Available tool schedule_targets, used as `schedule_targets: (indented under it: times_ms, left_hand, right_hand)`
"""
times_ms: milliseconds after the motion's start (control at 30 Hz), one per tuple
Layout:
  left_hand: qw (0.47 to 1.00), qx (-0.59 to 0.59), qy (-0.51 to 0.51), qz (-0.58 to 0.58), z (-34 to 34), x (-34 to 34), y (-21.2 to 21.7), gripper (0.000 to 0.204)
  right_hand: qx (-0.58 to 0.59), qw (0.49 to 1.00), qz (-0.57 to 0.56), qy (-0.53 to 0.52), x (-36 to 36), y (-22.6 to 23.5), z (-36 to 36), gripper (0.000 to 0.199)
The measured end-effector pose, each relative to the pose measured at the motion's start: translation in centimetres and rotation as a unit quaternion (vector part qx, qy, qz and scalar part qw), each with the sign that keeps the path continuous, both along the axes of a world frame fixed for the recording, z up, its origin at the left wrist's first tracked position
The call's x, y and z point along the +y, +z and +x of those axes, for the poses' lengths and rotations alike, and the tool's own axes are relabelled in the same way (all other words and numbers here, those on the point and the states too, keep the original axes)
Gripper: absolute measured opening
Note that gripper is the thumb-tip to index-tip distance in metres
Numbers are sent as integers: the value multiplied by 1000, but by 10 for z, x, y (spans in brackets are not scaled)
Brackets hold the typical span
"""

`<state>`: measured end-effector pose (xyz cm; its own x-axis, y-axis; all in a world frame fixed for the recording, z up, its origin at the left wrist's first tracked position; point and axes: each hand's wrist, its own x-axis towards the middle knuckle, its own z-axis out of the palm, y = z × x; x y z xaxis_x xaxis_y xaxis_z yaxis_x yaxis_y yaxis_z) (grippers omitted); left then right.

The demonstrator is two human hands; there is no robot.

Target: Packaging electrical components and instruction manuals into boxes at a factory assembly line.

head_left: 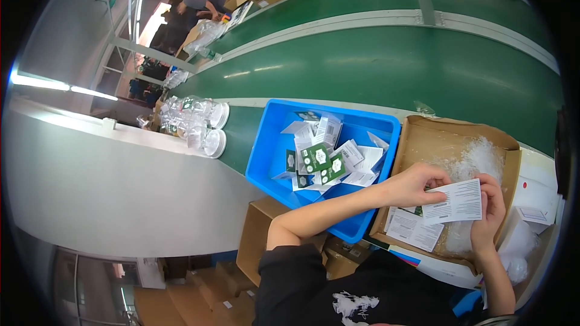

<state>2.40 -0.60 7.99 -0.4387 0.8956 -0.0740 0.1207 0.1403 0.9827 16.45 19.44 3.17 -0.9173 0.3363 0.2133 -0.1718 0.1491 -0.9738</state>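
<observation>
A white printed leaflet [456,203] is held up over a shallow cardboard tray [417,139]. My left hand [420,182] pinches its left side between thumb and fingers. On the other side, my right hand [490,210] grips the leaflet's right edge. Below it in the tray lie more printed leaflets [414,230] and a heap of thin clear plastic pieces [480,160]. To the left stands a blue plastic bin [260,151], with several folded green-and-white cards [316,158] loosely piled inside. My left forearm crosses the bin's near right corner.
Clear plastic jars [208,136] with white lids stand at the bench's left end. A green conveyor belt [362,66] runs behind the bin. An open carton [254,235] sits below it. White boxes [538,193] are at right. Another person [202,3] works far back left.
</observation>
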Motion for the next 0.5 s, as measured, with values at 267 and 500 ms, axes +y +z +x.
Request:
schedule_targets:
  times_ms: [267,500]
  left_hand:
    - [993,103,53,6,2,-2,0,12]
    - [994,-96,43,-11,1,1,-4,14]
  right_hand:
    - [154,950,243,118,-5,10,0,6]
    - [159,924,313,151,-16,26,-11,22]
